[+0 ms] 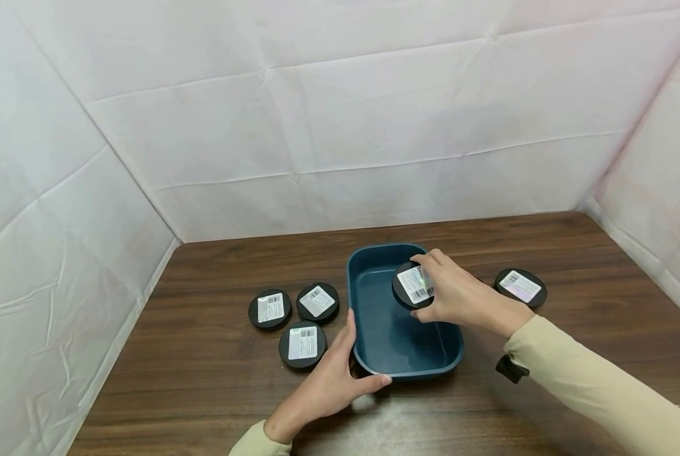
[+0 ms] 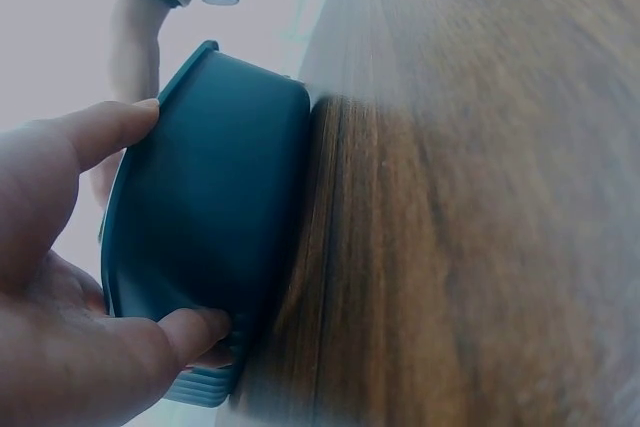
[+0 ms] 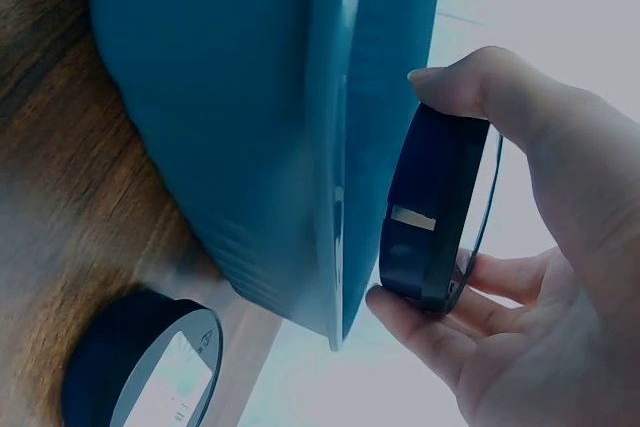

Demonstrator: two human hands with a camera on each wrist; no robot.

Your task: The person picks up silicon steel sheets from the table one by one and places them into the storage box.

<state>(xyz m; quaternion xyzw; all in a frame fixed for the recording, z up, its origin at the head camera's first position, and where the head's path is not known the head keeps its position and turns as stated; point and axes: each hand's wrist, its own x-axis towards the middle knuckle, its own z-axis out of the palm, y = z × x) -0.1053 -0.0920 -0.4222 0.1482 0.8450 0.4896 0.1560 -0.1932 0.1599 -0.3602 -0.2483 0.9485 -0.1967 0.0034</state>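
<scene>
A dark blue plastic bin (image 1: 405, 348) with rounded corners stands on the table. My left hand (image 1: 331, 380) grips its near-left corner, thumb along the near rim and fingers against the left side. Over the bin's far right part, my right hand (image 1: 459, 294) pinches a flat round black container (image 1: 411, 288) by its edge, thumb on one side and fingers on the other. A white barcode label covers much of its upper face. The right wrist view shows this held container (image 3: 430, 207) tilted on edge at the bin's rim.
Left of the bin, three similar labelled black containers (image 1: 302, 345) lie in a cluster on the brown wooden table (image 1: 203, 367). Another black container (image 1: 520, 288) lies to the right, beyond my right forearm. White fabric walls (image 1: 374, 126) enclose the table's back and sides.
</scene>
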